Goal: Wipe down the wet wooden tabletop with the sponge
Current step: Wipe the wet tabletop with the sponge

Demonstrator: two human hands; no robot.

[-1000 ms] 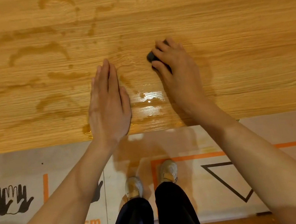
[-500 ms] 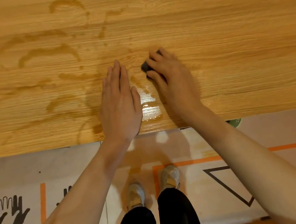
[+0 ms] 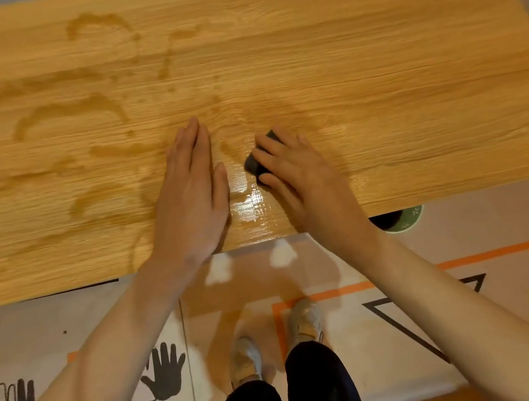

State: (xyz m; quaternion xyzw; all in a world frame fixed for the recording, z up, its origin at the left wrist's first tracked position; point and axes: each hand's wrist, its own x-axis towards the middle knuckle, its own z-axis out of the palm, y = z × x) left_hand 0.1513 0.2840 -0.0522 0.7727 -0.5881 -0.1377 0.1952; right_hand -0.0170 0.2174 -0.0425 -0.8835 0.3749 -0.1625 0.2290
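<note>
Dark sponge (image 3: 255, 162) is held under the curled fingers of the right hand (image 3: 301, 177), pressed onto the wooden tabletop (image 3: 375, 78) near its front edge; only one corner of it is seen past the fingertips. The left hand (image 3: 191, 198) is laid flat just beside it, fingers straight and together, with nothing gripped. Between the two hands a shiny puddle (image 3: 250, 204) is seen reaching the table's front edge.

Judged from this layout, water could be pushed over that edge onto the printed floor mat (image 3: 390, 284) and the shoes (image 3: 304, 318) below if the stroke is drawn toward the body. The flat left palm sits on damp wood and could slip. Darker wet streaks (image 3: 68, 110) across the left half are not yet wiped, and a small soaked sponge might only smear them.

One container is partly visible: a green-rimmed round vessel (image 3: 404, 219) below the table edge on the right. Its interior appears dark; its contents cannot be told.
</note>
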